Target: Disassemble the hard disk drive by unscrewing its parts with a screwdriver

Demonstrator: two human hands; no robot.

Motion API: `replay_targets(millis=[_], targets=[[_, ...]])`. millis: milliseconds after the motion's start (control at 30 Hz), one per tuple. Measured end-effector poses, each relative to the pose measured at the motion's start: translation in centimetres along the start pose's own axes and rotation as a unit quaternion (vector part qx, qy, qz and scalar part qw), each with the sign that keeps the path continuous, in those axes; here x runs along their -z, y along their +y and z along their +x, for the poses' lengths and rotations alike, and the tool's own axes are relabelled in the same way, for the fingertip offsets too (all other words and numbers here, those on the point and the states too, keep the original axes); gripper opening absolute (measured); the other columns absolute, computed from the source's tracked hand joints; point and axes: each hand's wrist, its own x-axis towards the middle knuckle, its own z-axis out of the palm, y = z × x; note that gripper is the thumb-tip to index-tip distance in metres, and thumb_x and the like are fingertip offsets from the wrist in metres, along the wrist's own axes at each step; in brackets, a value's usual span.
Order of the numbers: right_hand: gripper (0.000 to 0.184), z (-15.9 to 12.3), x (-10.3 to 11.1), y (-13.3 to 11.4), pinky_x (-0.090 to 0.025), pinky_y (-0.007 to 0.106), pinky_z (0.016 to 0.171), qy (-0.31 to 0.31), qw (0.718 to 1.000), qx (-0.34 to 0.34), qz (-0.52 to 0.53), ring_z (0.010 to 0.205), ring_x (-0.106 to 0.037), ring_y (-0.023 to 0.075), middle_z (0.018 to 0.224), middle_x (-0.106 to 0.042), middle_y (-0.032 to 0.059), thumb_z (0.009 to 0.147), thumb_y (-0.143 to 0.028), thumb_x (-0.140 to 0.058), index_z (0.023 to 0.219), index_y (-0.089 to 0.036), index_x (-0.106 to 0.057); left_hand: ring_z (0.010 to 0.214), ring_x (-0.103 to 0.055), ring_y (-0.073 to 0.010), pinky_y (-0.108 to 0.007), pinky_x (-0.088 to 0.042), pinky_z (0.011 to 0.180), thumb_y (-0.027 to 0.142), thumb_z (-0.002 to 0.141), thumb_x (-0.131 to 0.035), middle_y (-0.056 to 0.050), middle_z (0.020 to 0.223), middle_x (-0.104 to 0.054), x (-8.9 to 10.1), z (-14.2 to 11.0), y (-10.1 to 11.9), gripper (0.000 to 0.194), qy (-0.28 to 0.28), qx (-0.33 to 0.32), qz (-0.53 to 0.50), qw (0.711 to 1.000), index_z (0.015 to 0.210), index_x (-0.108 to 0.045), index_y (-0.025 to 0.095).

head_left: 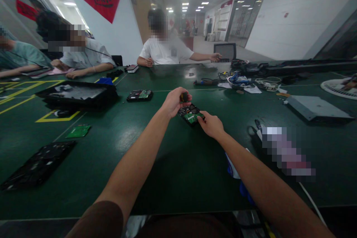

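My left hand (176, 102) is closed around a black-and-yellow screwdriver (183, 97), whose handle end shows above the fingers. Its tip is hidden. Just below lies a black hard drive (191, 114) with a green circuit board on its upper face, tilted slightly towards me. My right hand (211, 123) pinches the drive's right edge between thumb and fingers. A similar drive (140, 95) with a green board rests on the table further left.
On the green table (178, 178) lie a loose green circuit board (78, 131), a dark flat device (39, 165), a black tray (78, 95), a grey metal box (318, 108) and cables (240, 79). A person (164, 50) sits opposite; others sit at left.
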Motion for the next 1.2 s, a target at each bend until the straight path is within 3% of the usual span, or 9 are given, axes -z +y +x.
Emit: replay_targets(millis=[200, 333, 433, 633, 867, 1000, 1100, 1200], targets=[[0.052, 0.0, 0.1, 0.0, -0.05, 0.034, 0.075, -0.005, 1.0, -0.001, 0.0, 0.092, -0.068, 0.0243, 0.111, -0.072, 0.0083, 0.102, -0.056, -0.037, 0.145, -0.029, -0.048, 0.075, -0.06, -0.0169, -0.025, -0.05, 0.055, 0.031, 0.077, -0.064, -0.008, 0.084, -0.063, -0.2, -0.4, 0.3, 0.017, -0.007, -0.036, 0.077, 0.996, 0.079, -0.069, 0.015], [0.05, 0.1, 0.1, 0.0, -0.05, 0.033, 0.075, -0.002, 1.0, 0.002, 0.002, 0.093, -0.068, 0.0248, 0.11, -0.073, 0.0076, 0.102, -0.055, -0.038, 0.143, -0.029, -0.049, 0.075, -0.063, -0.0191, -0.03, -0.055, 0.06, 0.029, 0.076, -0.066, -0.009, 0.08, -0.065, -0.4, -0.4, 0.1, 0.016, -0.026, -0.001, 0.039, 0.999, 0.083, -0.064, 0.015], [0.049, 0.1, 0.0, 0.1, -0.05, 0.033, 0.074, 0.001, 1.0, 0.003, 0.005, 0.092, -0.069, 0.0249, 0.109, -0.073, 0.0071, 0.102, -0.055, -0.039, 0.143, -0.03, -0.049, 0.074, -0.063, -0.0185, -0.033, -0.056, 0.064, 0.028, 0.076, -0.065, -0.009, 0.079, -0.065, -0.2, -0.1, 0.0, 0.014, -0.01, 0.003, 0.009, 1.0, 0.081, -0.061, 0.015], [0.052, 0.1, -0.3, 0.2, -0.05, 0.034, 0.077, 0.005, 1.0, 0.003, -0.01, 0.093, -0.069, 0.0247, 0.11, -0.073, 0.0085, 0.102, -0.056, -0.038, 0.145, -0.029, -0.048, 0.075, -0.06, -0.0155, -0.023, -0.05, 0.056, 0.029, 0.074, -0.066, -0.009, 0.086, -0.065, 0.3, 0.0, 0.1, 0.014, 0.026, -0.041, 0.071, 0.996, 0.077, -0.068, 0.015], [0.052, 0.1, -0.2, 0.2, -0.05, 0.034, 0.077, 0.009, 1.0, 0.004, -0.013, 0.093, -0.069, 0.0247, 0.112, -0.072, 0.0084, 0.102, -0.056, -0.038, 0.145, -0.029, -0.048, 0.078, -0.067, -0.0188, -0.031, -0.056, 0.067, 0.03, 0.076, -0.067, -0.012, 0.086, -0.07, 0.3, 0.2, 0.0, 0.018, 0.005, 0.033, -0.021, 0.999, 0.084, -0.061, 0.015], [0.053, 0.1, 0.0, 0.1, -0.05, 0.035, 0.075, 0.0, 1.0, 0.001, -0.004, 0.092, -0.069, 0.025, 0.111, -0.073, 0.0086, 0.101, -0.057, -0.038, 0.145, -0.029, -0.048, 0.074, -0.061, -0.0152, -0.023, -0.05, 0.056, 0.03, 0.075, -0.066, -0.01, 0.087, -0.067, 0.6, 0.4, -0.1, 0.016, 0.021, -0.013, 0.018, 1.0, 0.079, -0.066, 0.014], [0.051, 0.0, 0.1, -0.1, -0.05, 0.034, 0.075, -0.005, 1.0, -0.004, 0.0, 0.092, -0.069, 0.0244, 0.108, -0.073, 0.0076, 0.102, -0.055, -0.038, 0.144, -0.029, -0.049, 0.073, -0.058, -0.0144, -0.022, -0.048, 0.054, 0.03, 0.075, -0.066, -0.008, 0.084, -0.064, 0.5, 0.1, 0.0, 0.017, 0.003, -0.025, 0.047, 0.999, 0.079, -0.069, 0.014], [0.05, -0.1, 0.2, -0.2, -0.049, 0.034, 0.075, -0.002, 1.0, -0.005, -0.005, 0.093, -0.069, 0.025, 0.108, -0.073, 0.0073, 0.102, -0.055, -0.039, 0.144, -0.029, -0.049, 0.076, -0.062, -0.0171, -0.027, -0.053, 0.061, 0.031, 0.076, -0.067, -0.009, 0.082, -0.065, 0.2, -0.1, -0.1, 0.019, -0.028, 0.011, 0.018, 0.999, 0.084, -0.067, 0.014]])
